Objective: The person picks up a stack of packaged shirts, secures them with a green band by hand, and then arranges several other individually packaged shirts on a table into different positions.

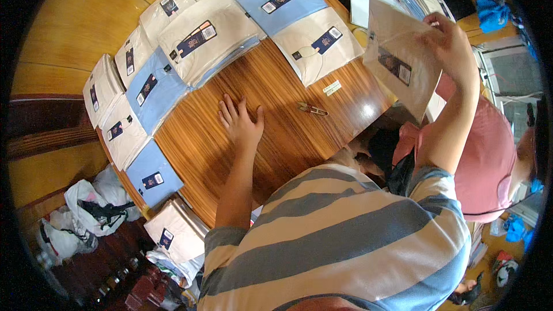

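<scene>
My left hand (pixel 242 125) rests palm down on the brown wood-grain table (pixel 282 150), its fingers spread and holding nothing. Raised at the right, my right hand (pixel 452 43) grips the upper edge of a folded cream garment in a clear bag (pixel 400 60), which hangs tilted beside the table edge and bears a dark hang tag. Between my hands lies a pair of small thread snips (pixel 313 109). A small pale label strip (pixel 332 88) is just beyond the snips.
Bagged cream garments (pixel 199 37) and blue garments (pixel 280 1) line the table's far and left sides, some stacked. A person in a pink top (pixel 484 155) is close at my right. White plastic bags (pixel 98 207) sit on the left; another garment pile (pixel 175 227) stands below the table edge.
</scene>
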The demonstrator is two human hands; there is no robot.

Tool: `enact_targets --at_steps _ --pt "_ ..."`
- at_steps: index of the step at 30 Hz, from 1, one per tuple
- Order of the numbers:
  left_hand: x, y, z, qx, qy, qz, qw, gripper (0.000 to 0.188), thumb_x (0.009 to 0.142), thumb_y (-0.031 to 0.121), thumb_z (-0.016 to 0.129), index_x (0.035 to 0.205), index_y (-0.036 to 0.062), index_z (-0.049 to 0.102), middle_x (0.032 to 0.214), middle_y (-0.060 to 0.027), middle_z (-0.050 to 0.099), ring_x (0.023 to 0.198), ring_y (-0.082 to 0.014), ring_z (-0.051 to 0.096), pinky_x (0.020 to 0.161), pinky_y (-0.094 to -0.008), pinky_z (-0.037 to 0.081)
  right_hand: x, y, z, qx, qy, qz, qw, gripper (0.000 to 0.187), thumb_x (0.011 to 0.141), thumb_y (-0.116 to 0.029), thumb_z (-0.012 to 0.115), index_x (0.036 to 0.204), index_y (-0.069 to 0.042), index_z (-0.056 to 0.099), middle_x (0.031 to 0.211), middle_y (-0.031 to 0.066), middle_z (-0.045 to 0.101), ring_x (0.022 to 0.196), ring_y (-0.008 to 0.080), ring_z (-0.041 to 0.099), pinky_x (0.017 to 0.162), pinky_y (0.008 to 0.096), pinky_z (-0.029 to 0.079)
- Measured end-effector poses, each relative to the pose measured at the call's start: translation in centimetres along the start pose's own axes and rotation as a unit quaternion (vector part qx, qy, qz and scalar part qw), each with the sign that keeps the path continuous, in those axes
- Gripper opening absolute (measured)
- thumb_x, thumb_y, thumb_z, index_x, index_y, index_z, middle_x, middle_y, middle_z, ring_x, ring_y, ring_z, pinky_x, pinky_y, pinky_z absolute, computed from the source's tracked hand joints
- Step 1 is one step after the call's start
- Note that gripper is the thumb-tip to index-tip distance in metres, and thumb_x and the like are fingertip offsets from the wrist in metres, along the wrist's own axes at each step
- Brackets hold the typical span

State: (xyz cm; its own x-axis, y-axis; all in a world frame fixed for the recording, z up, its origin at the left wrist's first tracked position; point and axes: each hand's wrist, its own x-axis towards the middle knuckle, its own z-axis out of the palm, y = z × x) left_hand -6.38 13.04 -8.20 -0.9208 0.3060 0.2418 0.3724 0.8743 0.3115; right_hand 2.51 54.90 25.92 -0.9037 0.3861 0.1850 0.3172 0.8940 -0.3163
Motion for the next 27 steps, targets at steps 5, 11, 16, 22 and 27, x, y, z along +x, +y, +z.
enact_targets --at_steps 5,11,16,22,27 --pt "0.0 0.4 0.0 -0.036 0.007 -0.002 0.999 0.061 0.096 0.049 0.065 0.137 0.0042 0.06 0.162 -0.0277 0.033 0.152 -0.0474 0.024 0.123 -0.0611 0.016 -6.6 -1.4 1.8 0.046 0.039 0.088 0.994 0.024 0.082 -0.014 0.082 0.1 -0.002 0.071 0.076 0.0089 0.071 0.07 0.0138 0.065 0.067 0.0332 0.053" --pt "0.0 0.0 0.0 -0.04 0.021 0.001 0.999 0.061 0.096 0.048 0.066 0.137 0.0036 0.06 0.161 -0.0291 0.034 0.152 -0.0483 0.025 0.123 -0.0619 0.016 -10.2 -1.9 5.7 0.11 0.052 0.193 0.974 0.026 0.08 -0.021 0.084 0.096 -0.002 0.074 0.076 0.0111 0.072 0.07 0.0154 0.068 0.066 0.0319 0.052" --pt "0.0 0.3 0.1 -0.049 0.019 0.0 0.999 0.062 0.096 0.051 0.064 0.137 0.0036 0.06 0.162 -0.029 0.033 0.153 -0.0463 0.022 0.125 -0.0598 0.013 -6.5 -1.5 6.5 0.035 0.143 0.079 0.986 0.032 0.082 -0.029 0.082 0.101 -0.004 0.076 0.085 0.0177 0.074 0.076 0.0226 0.073 0.072 0.0353 0.055" --pt "-0.2 -0.3 0.6 -0.003 -0.009 -0.017 1.0 0.065 0.096 0.052 0.064 0.14 0.0056 0.058 0.165 -0.0258 0.029 0.155 -0.0426 0.019 0.126 -0.0577 0.011 2.4 -2.7 7.9 0.256 0.364 0.055 0.894 0.036 0.086 -0.031 0.084 0.102 0.0 0.074 0.085 0.0059 0.073 0.079 0.01 0.065 0.072 0.0264 0.052" --pt "0.5 0.9 0.0 -0.017 -0.032 -0.02 0.999 0.063 0.094 0.049 0.067 0.14 0.0067 0.057 0.167 -0.0231 0.025 0.155 -0.0424 0.019 0.126 -0.0579 0.011 10.3 0.8 19.7 0.45 0.45 0.133 0.76 0.039 0.085 -0.032 0.087 0.096 0.0 0.066 0.08 0.0036 0.066 0.069 0.0122 0.062 0.058 0.0253 0.049"
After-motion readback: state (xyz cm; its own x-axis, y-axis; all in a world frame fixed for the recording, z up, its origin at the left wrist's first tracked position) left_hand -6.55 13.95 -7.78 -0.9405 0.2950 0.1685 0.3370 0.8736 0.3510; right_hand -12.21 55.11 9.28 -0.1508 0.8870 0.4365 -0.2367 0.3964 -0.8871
